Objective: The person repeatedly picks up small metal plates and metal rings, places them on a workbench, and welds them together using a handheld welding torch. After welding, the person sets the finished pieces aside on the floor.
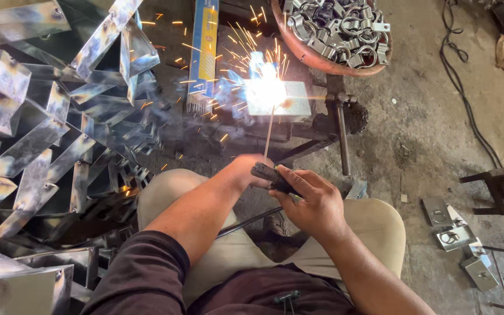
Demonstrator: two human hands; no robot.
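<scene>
My right hand point(315, 204) grips a black electrode holder point(272, 177). Its thin welding rod point(269, 135) runs up to a small steel plate point(290, 100), where a bright arc and sparks flare at the tip. My left hand point(247, 167) is closed around the front of the same holder, steadying it; its fingers are mostly hidden. A dark cable point(246, 223) runs from the holder down across my lap.
A heap of shiny bent metal brackets point(42, 146) fills the left. A packet of electrodes point(203, 55) lies behind the plate. A round basin of metal rings point(333, 32) stands at the top right. A hammer point(342, 131) and small plates with rings point(450, 230) lie on the concrete floor.
</scene>
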